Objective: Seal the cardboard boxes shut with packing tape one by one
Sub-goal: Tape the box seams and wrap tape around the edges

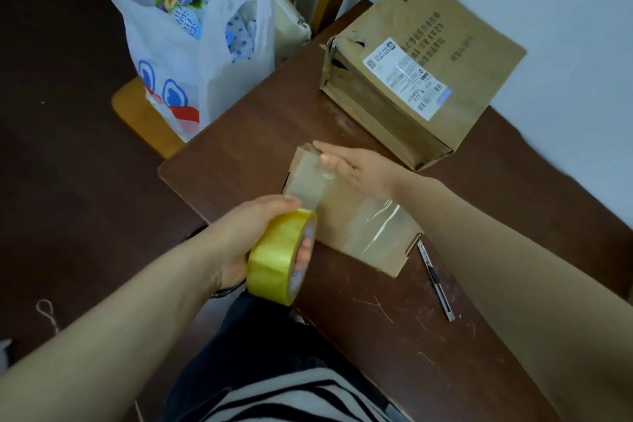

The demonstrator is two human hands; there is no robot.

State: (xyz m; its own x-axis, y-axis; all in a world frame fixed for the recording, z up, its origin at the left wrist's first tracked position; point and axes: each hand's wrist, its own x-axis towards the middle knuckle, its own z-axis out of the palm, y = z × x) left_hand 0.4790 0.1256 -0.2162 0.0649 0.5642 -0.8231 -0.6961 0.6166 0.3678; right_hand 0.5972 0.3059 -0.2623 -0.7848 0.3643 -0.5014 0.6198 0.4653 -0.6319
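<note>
Small cardboard box (359, 226) lies flat on the desk (376, 353), near its left edge, with clear tape already across its top. Left hand (246, 236) grips the yellow tape roll (277, 260), fingers through the core, just off the box's near-left corner. A pulled strip (308, 181) runs from the roll to the box's far end. Right hand (356, 168) pinches that end, thumb on the tape (fingers over the far edge). Utility knife (436, 281) lies just right of the box; larger box (421, 79) sits far right.
</note>
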